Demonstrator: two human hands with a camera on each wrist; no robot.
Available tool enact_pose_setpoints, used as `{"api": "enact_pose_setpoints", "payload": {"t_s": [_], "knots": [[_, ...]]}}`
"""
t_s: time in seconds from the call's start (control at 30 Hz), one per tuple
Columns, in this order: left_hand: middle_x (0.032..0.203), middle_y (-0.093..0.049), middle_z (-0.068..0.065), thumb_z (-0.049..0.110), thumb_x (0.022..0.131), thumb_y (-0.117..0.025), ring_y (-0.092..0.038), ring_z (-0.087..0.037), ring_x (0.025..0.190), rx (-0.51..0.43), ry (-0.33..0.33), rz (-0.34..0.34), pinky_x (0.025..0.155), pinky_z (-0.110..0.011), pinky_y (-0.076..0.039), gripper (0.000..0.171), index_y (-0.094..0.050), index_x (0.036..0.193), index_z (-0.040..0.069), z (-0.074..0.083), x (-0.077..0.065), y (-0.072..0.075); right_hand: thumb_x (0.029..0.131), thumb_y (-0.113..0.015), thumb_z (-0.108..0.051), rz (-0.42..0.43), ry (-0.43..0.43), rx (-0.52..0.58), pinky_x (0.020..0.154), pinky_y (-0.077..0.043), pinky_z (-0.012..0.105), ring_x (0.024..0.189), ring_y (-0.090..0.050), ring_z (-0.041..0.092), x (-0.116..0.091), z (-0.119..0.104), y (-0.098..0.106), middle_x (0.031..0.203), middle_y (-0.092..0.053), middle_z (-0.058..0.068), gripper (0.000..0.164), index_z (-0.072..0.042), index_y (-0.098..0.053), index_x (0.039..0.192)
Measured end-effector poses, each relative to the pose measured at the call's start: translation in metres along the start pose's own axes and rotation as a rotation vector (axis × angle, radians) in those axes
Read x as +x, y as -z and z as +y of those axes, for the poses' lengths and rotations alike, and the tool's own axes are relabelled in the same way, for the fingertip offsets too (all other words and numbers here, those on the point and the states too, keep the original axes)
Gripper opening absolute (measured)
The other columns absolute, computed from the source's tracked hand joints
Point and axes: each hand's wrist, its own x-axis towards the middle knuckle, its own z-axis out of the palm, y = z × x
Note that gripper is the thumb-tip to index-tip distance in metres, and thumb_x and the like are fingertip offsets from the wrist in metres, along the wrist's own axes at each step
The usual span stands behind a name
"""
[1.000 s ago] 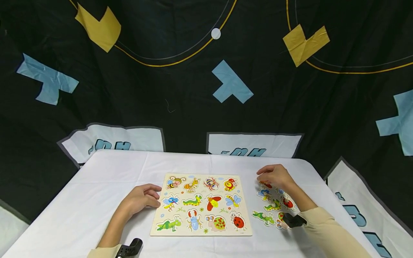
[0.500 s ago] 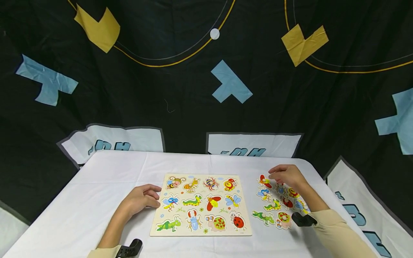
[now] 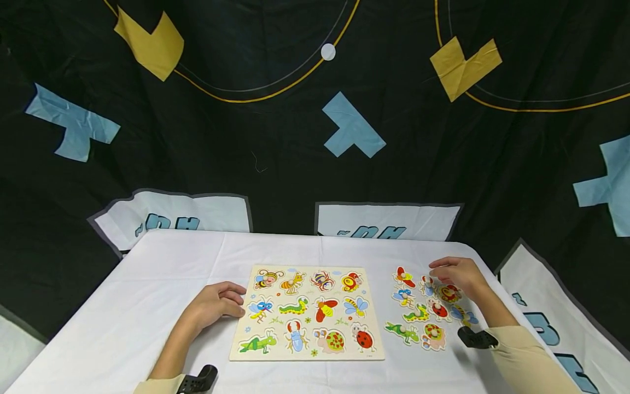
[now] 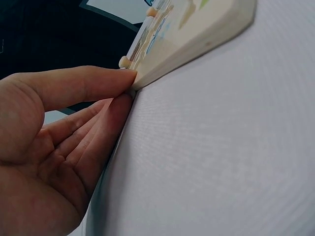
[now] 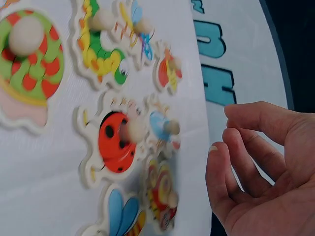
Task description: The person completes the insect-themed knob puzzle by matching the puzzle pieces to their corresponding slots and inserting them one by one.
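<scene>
A wooden insect puzzle board (image 3: 311,323) lies flat on the table, with several insect pictures on it. My left hand (image 3: 215,303) rests at its left edge; in the left wrist view the thumb (image 4: 93,84) and forefinger tips touch that edge, and round knobs (image 4: 125,62) rise from the board. Right of the board lie loose knobbed puzzle pieces, among them a ladybird (image 3: 439,310), a caterpillar (image 3: 416,313), a snail (image 3: 433,336) and a grasshopper (image 3: 402,332). My right hand (image 3: 460,273) hovers at the far right of these, fingers loosely bent, holding nothing.
A white cloth covers the table (image 3: 147,295). Behind it hangs a black backdrop (image 3: 275,148) with blue and gold shapes. Dark devices are strapped to both wrists. The table's right edge runs close to my right forearm.
My right hand has moved rightward away from the red-winged insect piece, uncovering it and other loose pieces. My left hand and the board have stayed in place.
</scene>
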Motion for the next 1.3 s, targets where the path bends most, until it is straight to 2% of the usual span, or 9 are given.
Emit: {"api": "enact_pose_setpoints", "payload": {"t_s": [0.17, 0.37, 0.47, 0.73, 0.9, 1.1, 1.3], "knots": [[0.09, -0.069, -0.004, 0.007, 0.067, -0.086, -0.06, -0.017, 0.082, 0.003, 0.003, -0.001, 0.072, -0.03, -0.049, 0.054, -0.067, 0.118, 0.002, 0.0, 0.0, 0.0, 0.094, -0.069, -0.024, 0.009, -0.023, -0.012, 0.082, -0.054, 0.034, 0.097, -0.066, 0.026, 0.0, 0.011, 0.004, 0.113, -0.073, 0.014, 0.04, 0.003, -0.068, 0.123], [0.091, -0.068, -0.004, 0.008, 0.067, -0.086, -0.06, -0.017, 0.082, 0.016, 0.001, 0.002, 0.073, -0.031, -0.048, 0.05, -0.068, 0.114, 0.003, 0.0, -0.001, 0.0, 0.093, -0.069, -0.024, 0.008, -0.05, -0.017, 0.093, -0.049, 0.049, 0.1, -0.065, 0.028, -0.001, 0.021, 0.009, 0.118, -0.071, 0.019, 0.041, 0.003, -0.068, 0.123], [0.091, -0.068, -0.005, 0.009, 0.068, -0.086, -0.06, -0.017, 0.082, 0.017, 0.001, 0.0, 0.073, -0.031, -0.048, 0.049, -0.067, 0.113, 0.003, 0.0, -0.001, 0.001, 0.092, -0.071, -0.025, 0.009, -0.079, -0.009, 0.095, -0.046, 0.053, 0.098, -0.064, 0.027, 0.0, 0.027, 0.012, 0.118, -0.07, 0.019, 0.041, 0.002, -0.068, 0.123], [0.091, -0.068, -0.004, 0.008, 0.068, -0.085, -0.06, -0.017, 0.081, 0.016, 0.0, 0.0, 0.072, -0.03, -0.048, 0.049, -0.068, 0.112, 0.003, 0.001, -0.001, 0.001, 0.089, -0.072, -0.02, 0.025, -0.103, 0.007, 0.083, -0.054, 0.035, 0.091, -0.065, 0.02, -0.001, 0.04, 0.016, 0.105, -0.075, 0.01, 0.038, 0.004, -0.069, 0.119], [0.091, -0.069, -0.005, 0.009, 0.068, -0.085, -0.06, -0.017, 0.082, 0.015, 0.001, -0.002, 0.073, -0.031, -0.048, 0.048, -0.068, 0.112, 0.003, 0.001, -0.001, 0.001, 0.085, -0.075, -0.018, 0.031, -0.125, 0.016, 0.089, -0.054, 0.042, 0.094, -0.065, 0.023, -0.002, 0.046, 0.017, 0.108, -0.075, 0.016, 0.038, 0.004, -0.07, 0.117], [0.092, -0.069, -0.005, 0.008, 0.068, -0.085, -0.06, -0.017, 0.082, 0.01, -0.009, -0.004, 0.072, -0.031, -0.048, 0.049, -0.067, 0.113, 0.002, 0.001, -0.001, 0.001, 0.086, -0.075, -0.016, 0.025, -0.125, 0.027, 0.081, -0.055, 0.033, 0.092, -0.065, 0.02, -0.003, 0.051, 0.016, 0.107, -0.076, 0.014, 0.036, 0.003, -0.071, 0.116], [0.093, -0.069, -0.006, 0.008, 0.069, -0.084, -0.061, -0.017, 0.082, 0.002, -0.018, -0.01, 0.073, -0.031, -0.049, 0.048, -0.067, 0.114, 0.001, 0.001, -0.002, 0.001, 0.086, -0.076, -0.015, 0.005, -0.136, 0.035, 0.087, -0.054, 0.038, 0.096, -0.064, 0.023, -0.005, 0.052, 0.015, 0.11, -0.074, 0.016, 0.035, 0.003, -0.072, 0.116]]}}
